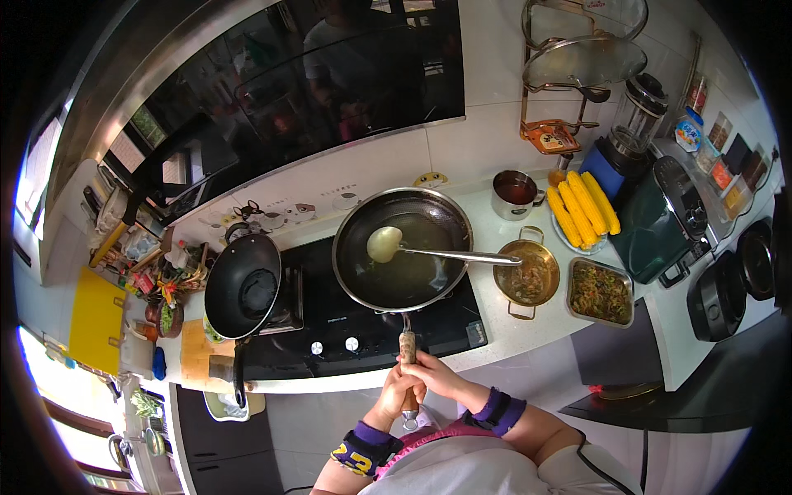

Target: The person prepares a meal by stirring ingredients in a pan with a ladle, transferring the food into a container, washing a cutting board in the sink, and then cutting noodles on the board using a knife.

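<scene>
Both my left hand (396, 391) and my right hand (435, 373) are closed around the wooden handle (408, 349) of a large wok (427, 286), the left one lower down. The wok sits over the right part of the black cooktop and holds a shallow layer of clear, yellowish liquid. Across it lies a metal ladle (458, 253), its bowl full of liquid over the wok and its handle reaching past the right rim. A smaller black wok (218, 299) stands on the left burner, its handle pointing towards me.
On the right counter stand a brass-coloured pot (552, 281) of food, a metal tray (628, 312) of chopped food, a metal mug (508, 210), corn cobs (581, 213) on a plate and a blender (619, 158). A cleaver (221, 367) lies on a wooden board (195, 352) at the left.
</scene>
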`<control>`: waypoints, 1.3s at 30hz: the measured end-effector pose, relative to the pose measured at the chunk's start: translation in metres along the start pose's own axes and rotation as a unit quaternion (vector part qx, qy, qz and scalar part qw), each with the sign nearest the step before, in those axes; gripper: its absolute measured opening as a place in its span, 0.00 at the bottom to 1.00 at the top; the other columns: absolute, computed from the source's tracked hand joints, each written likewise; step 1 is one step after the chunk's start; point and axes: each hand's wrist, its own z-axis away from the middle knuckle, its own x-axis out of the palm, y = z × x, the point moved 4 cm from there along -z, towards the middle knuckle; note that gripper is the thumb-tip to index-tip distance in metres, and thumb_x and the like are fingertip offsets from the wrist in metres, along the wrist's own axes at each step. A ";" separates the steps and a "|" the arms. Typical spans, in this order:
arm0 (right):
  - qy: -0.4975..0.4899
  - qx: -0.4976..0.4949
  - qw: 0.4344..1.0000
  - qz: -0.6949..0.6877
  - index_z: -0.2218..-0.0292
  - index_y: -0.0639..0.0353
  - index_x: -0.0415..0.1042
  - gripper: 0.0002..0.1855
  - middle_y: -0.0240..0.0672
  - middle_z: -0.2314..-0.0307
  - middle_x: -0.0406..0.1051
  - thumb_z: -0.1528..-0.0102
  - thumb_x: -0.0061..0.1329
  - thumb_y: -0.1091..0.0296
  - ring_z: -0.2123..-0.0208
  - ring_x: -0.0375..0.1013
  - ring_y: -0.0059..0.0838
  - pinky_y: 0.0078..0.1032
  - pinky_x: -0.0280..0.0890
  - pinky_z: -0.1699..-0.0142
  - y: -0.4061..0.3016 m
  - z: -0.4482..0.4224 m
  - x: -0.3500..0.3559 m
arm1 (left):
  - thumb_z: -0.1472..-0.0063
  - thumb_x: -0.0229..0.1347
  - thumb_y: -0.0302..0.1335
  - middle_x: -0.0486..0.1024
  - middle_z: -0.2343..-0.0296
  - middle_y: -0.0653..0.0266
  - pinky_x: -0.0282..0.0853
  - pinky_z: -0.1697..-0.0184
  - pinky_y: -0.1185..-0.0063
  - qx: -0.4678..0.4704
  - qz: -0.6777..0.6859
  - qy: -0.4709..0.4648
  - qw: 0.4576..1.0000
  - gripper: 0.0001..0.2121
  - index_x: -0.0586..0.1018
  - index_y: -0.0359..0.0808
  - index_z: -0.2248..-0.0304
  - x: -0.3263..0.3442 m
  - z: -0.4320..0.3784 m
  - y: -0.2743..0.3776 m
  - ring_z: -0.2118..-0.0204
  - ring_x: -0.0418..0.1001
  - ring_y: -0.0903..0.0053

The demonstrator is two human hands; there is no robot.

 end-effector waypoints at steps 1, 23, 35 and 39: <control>-0.005 -0.024 1.000 0.002 0.58 0.64 0.61 0.16 0.31 0.69 0.65 0.46 0.40 0.64 0.66 0.63 0.17 0.15 0.59 0.61 -0.004 0.000 0.001 | 0.51 0.45 0.23 0.64 0.88 0.64 0.60 0.84 0.83 0.000 0.000 0.008 1.000 0.03 0.65 0.32 0.77 -0.001 0.000 -0.002 0.88 0.63 0.78; 0.241 0.001 0.675 0.697 0.68 0.60 0.70 0.21 0.44 0.72 0.68 0.52 0.41 0.49 0.67 0.67 0.43 0.35 0.61 0.63 -0.164 -0.029 -0.133 | 0.55 0.55 0.31 0.67 0.70 0.67 0.66 0.65 0.75 0.106 -0.861 0.195 0.458 0.20 0.68 0.47 0.58 -0.151 0.014 0.072 0.64 0.66 0.71; 0.234 -0.113 0.811 0.525 0.71 0.63 0.70 0.13 0.38 0.85 0.67 0.49 0.41 0.61 0.83 0.65 0.29 0.25 0.59 0.74 -0.144 0.005 -0.114 | 0.55 0.51 0.24 0.68 0.68 0.63 0.66 0.63 0.76 0.091 -0.874 0.073 0.472 0.13 0.72 0.44 0.66 -0.169 -0.009 0.065 0.61 0.66 0.69; 0.248 -0.215 0.786 0.524 0.66 0.62 0.68 0.11 0.42 0.80 0.67 0.49 0.42 0.66 0.79 0.67 0.36 0.28 0.60 0.72 -0.145 0.028 -0.096 | 0.56 0.52 0.23 0.66 0.63 0.63 0.63 0.59 0.75 0.202 -0.867 0.037 0.454 0.15 0.72 0.43 0.64 -0.156 0.002 0.071 0.59 0.64 0.67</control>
